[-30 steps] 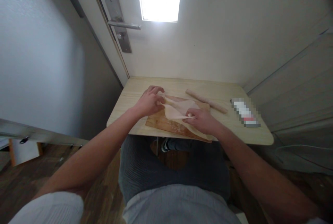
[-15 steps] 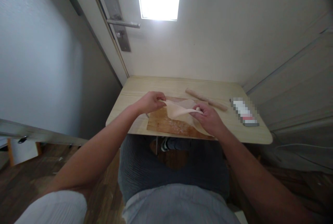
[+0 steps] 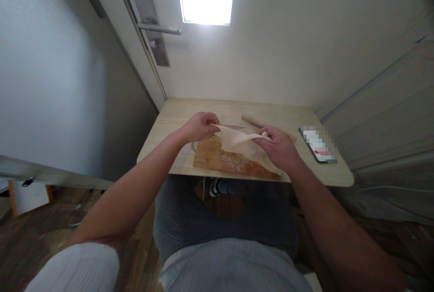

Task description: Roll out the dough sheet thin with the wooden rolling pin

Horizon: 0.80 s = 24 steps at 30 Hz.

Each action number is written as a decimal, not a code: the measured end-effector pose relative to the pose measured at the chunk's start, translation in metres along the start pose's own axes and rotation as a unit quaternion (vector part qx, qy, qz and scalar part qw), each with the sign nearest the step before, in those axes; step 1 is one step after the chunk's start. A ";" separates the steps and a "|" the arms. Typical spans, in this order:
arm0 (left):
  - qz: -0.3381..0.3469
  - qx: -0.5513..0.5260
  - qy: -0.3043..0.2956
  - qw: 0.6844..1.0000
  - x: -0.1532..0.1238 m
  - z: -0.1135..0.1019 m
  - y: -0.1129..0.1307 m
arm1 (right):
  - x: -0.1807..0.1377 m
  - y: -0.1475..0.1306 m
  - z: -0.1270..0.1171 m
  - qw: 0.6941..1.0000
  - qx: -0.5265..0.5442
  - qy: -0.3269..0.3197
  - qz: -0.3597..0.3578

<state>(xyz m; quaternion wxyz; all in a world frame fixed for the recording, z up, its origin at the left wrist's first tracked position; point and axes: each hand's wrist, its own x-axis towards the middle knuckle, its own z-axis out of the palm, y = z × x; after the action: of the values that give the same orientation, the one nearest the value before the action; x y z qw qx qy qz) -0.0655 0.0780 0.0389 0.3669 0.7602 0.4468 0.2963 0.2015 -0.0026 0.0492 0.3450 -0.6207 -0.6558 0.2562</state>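
A thin pale sheet of dough [image 3: 237, 140] hangs stretched above a floured wooden board [image 3: 217, 158] on a small light-wood table [image 3: 176, 115]. My left hand [image 3: 198, 127] pinches the sheet's left edge, fingers closed. The sheet's right edge is pinched by my right hand [image 3: 280, 149], also closed, and part of the sheet drapes down under that hand onto the board.
A wooden rolling pin [image 3: 252, 121] lies behind the board, partly hidden by my right hand. A phone [image 3: 318, 145] rests near the table's right edge. A door with a metal lever handle [image 3: 159, 29] stands behind the table. My knees are under the table.
Both hands have lifted the dough sheet off the board. My right hand has moved up and away from me with its edge, and the sheet now hangs stretched between the hands.
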 end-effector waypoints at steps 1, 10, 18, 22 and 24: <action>0.002 -0.005 0.002 1.000 0.001 0.000 -0.001 | 0.000 -0.001 -0.001 1.000 -0.002 0.001 -0.002; 0.017 -0.023 0.019 0.999 0.002 -0.005 -0.001 | 0.003 -0.013 -0.006 1.000 -0.020 0.008 -0.018; 0.007 -0.069 0.019 0.997 0.004 -0.007 0.001 | 0.007 -0.028 -0.016 0.999 -0.043 0.026 -0.021; 0.006 -0.091 0.025 0.996 0.005 -0.007 0.007 | 0.010 -0.033 -0.024 0.998 -0.046 0.030 -0.026; 0.001 -0.100 0.027 0.995 0.005 -0.008 0.011 | 0.012 -0.034 -0.027 0.998 -0.047 0.036 -0.035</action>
<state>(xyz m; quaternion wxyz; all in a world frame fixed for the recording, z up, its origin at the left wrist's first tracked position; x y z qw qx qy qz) -0.0644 0.0809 0.0527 0.4286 0.7119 0.4237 0.3605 0.2007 0.0032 0.0940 0.3477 -0.6214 -0.6758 0.1903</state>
